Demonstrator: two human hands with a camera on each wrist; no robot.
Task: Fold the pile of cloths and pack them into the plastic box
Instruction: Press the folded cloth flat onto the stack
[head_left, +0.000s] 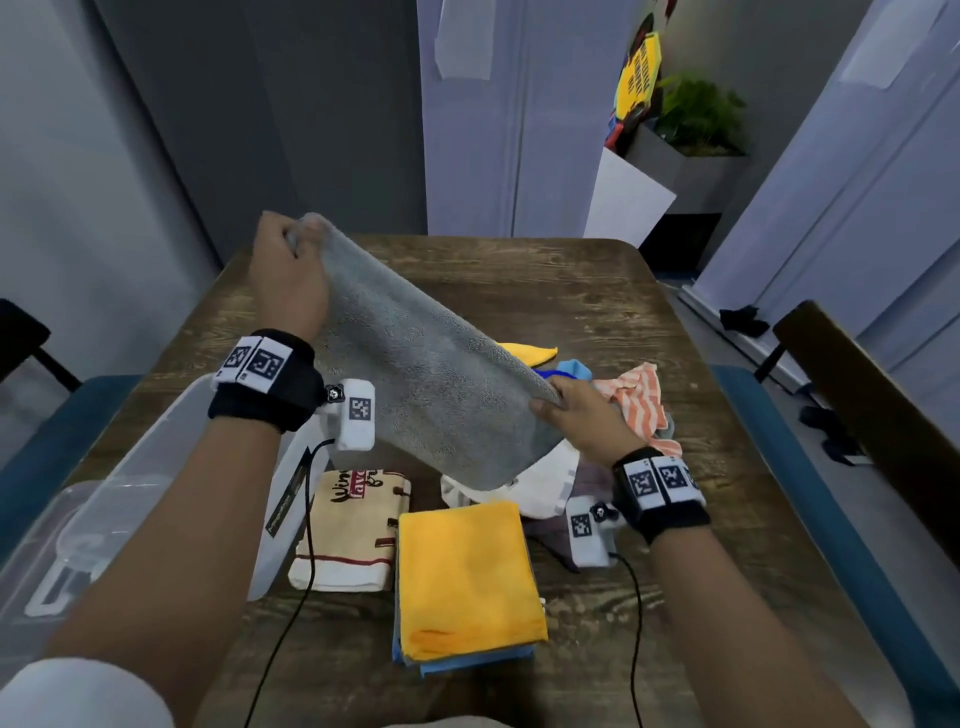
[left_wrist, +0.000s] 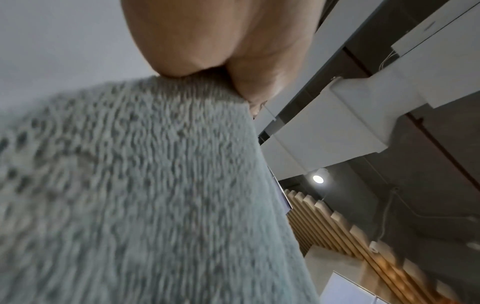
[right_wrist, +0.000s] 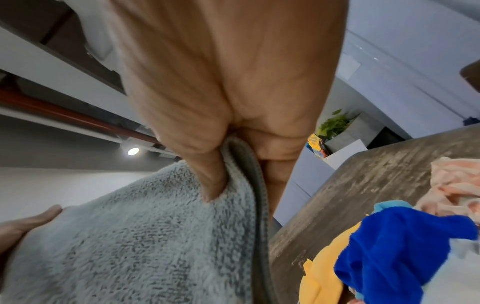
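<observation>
A grey fluffy cloth (head_left: 415, 379) hangs stretched in the air above the wooden table (head_left: 519, 291). My left hand (head_left: 291, 260) pinches its raised far corner, and my right hand (head_left: 563, 410) pinches its lower near corner. The wrist views show the grey cloth (left_wrist: 145, 185) (right_wrist: 130, 236) clamped between thumb and fingers. A loose pile of cloths (head_left: 634, 400), striped orange, blue, yellow and white, lies behind the right hand. Folded cloths with a yellow one (head_left: 467, 571) on top are stacked near the front edge. The clear plastic box (head_left: 156, 467) stands at the left, partly hidden by my left arm.
A folded beige printed cloth (head_left: 353, 525) lies between the box and the yellow stack. Cables run from both wrist cameras across the table front. Blue seats flank the table, and a dark chair (head_left: 857, 395) stands at the right. A planter (head_left: 696, 135) stands behind the table.
</observation>
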